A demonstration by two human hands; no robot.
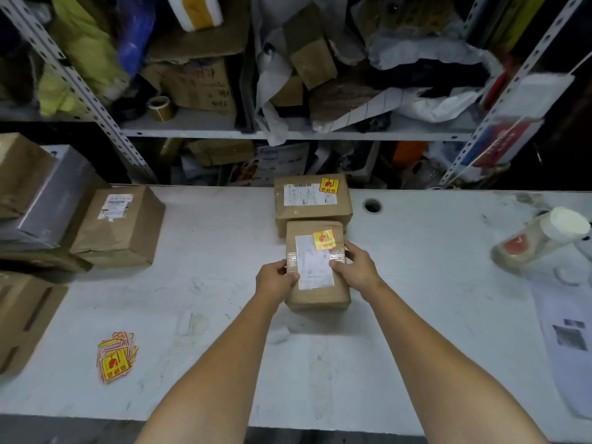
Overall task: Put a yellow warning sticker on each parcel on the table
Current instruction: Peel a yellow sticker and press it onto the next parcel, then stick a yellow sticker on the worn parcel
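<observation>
Left of the held parcel, the loose sticker pile could scatter if an arm sweeps it, and one brown parcel showing no yellow sticker could be missed. The left hand and right hand each grip the held parcel's sides, fingers curled. Behind it, touching, sits a second stickered parcel. Count: two stickered, one bare.

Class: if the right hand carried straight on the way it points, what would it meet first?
The right hand grips the small brown cardboard parcel; going on, it would probably cross that parcel's yellow square warning sticker first.
</observation>
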